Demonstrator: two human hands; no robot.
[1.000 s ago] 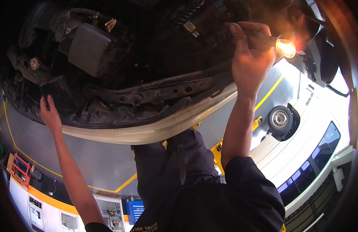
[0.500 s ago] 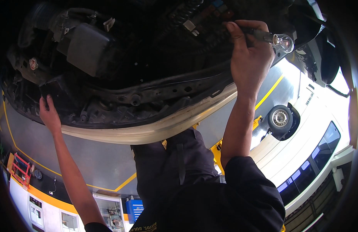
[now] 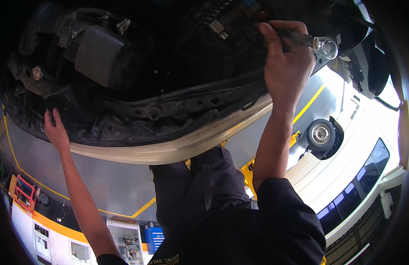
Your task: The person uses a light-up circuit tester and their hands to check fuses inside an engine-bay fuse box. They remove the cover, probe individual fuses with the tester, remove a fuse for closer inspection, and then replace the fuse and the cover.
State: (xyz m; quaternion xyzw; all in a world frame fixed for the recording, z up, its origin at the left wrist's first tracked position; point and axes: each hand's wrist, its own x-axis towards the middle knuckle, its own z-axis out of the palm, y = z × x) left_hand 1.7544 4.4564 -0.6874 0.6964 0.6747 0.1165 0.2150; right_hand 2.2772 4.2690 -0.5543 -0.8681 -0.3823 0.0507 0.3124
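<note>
High at the right, my right hand [image 3: 288,66] grips a dark holder [image 3: 297,37] with a clear glass bulb [image 3: 326,47] on its end, unlit, over the shadowed engine bay. At the lower left of the bay my left hand [image 3: 56,130] has its fingers on a black part [image 3: 63,100] at the front edge, seemingly gripping it; its fingertips are partly in shadow. A black box [image 3: 96,57] sits above it, and a dark metal crossmember [image 3: 178,104] runs along the front, over a cream bumper [image 3: 164,154].
My legs [image 3: 195,181] stand against the bumper. A white van [image 3: 345,172] is at the right, beside yellow equipment [image 3: 248,174]. At lower left are a red stand [image 3: 23,194], a grey floor [image 3: 107,181] with yellow lines and a blue tool chest [image 3: 153,238].
The bulb was glowing brightly a second ago and is dark in the later frames. My right hand has shifted very slightly; my left hand stays where it was.
</note>
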